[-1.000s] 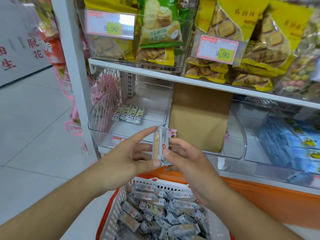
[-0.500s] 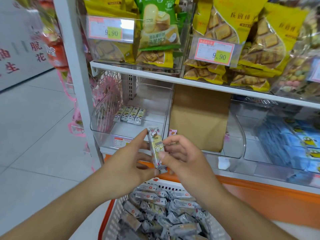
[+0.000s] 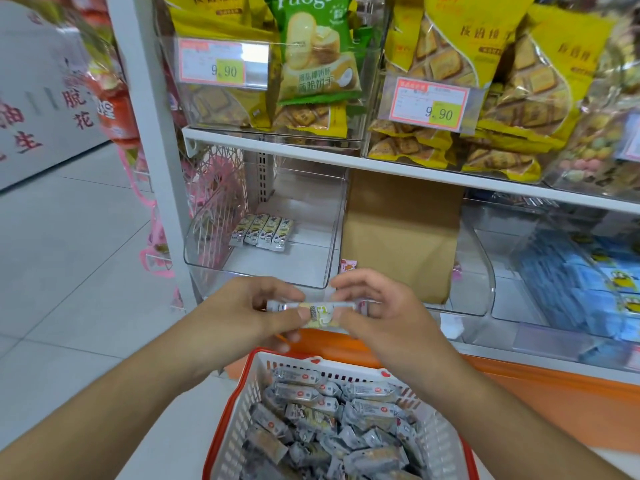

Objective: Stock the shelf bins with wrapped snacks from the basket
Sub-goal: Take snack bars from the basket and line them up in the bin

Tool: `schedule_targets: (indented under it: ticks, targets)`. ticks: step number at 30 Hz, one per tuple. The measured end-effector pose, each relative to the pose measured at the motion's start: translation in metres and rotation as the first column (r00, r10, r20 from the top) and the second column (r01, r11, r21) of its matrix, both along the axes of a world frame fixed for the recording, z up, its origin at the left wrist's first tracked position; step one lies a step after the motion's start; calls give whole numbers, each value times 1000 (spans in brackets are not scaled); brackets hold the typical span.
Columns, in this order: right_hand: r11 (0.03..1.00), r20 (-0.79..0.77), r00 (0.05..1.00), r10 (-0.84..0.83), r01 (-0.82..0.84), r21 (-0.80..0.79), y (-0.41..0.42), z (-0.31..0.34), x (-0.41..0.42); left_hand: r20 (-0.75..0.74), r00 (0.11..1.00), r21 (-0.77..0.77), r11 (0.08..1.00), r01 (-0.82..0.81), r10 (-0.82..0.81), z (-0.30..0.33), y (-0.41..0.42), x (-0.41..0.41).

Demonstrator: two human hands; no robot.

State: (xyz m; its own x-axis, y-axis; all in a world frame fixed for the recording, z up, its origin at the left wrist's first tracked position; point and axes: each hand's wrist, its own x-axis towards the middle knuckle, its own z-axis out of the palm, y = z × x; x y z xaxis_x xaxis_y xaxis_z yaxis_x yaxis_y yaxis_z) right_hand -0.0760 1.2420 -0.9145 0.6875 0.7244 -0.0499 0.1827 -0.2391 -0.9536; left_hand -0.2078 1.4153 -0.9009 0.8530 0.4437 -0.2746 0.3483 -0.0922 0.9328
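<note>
Both hands, your left hand [image 3: 249,310] and right hand [image 3: 377,313], pinch one wrapped snack [image 3: 317,311] level (ends gripped) above the basket [image 3: 242,403]

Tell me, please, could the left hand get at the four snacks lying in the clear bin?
Probably yes: the bin is open in front, and nothing lies between the left hand and the four snacks. It pinches a snack with the right hand.

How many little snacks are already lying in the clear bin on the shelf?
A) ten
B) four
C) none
B: four wrapped snacks lie side by side in a row on the floor of the clear bin, above the two hands that hold another snack over the basket.
</note>
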Motion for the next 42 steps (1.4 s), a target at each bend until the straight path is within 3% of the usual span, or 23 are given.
schedule_targets:
  ticks: [3,6,8,15,21,28,30,31,32,34,36,39,42]
  targets:
    - [986,-170,979,-114,133,100,2,-4,4,18,1000,-102,995,17,-15,0,1,-2]
    - [968,-375,925,-63,148,204,3,-7,1,80,995,-168,985,-47,61,-4,-10,-1]
    - [967,-426,905,-19,125,223,3,-7,-2,94,991,-198,977,-76,96,-10,-20,0]
    - [986,-338,939,-67,114,120,0,-1,7,36,997,47,997,67,-69,-5,-21,-3]
    - [997,-286,958,19,4,82,5,-5,-2,70,961,269,933,241,-268,-3,-10,-6]
    - [998,-299,954,15,5,67,17,-6,-1,-4,964,432,869,240,-265,-4,3,5]
    - [1000,-129,991,-19,18,-14,20,-3,5,-32,970,510,831,222,-240,0,13,9]
    - [997,50,998,-28,31,-69,20,-3,11,-45,974,558,803,209,-222,2,20,13]
    - [991,287,958,-20,57,-122,20,-1,16,-62,978,599,776,198,-201,5,29,17]
    - [971,650,750,119,47,-233,23,-1,28,-89,984,658,733,173,-152,7,53,31]
    - [938,706,655,270,-14,-347,26,-10,38,-121,986,713,681,168,-117,5,81,53]
    - [892,662,650,374,-56,-449,27,-22,45,-229,968,783,572,244,-99,-10,116,96]
    - [873,651,646,399,-51,-485,28,-22,49,-339,938,786,529,321,-65,-27,137,136]
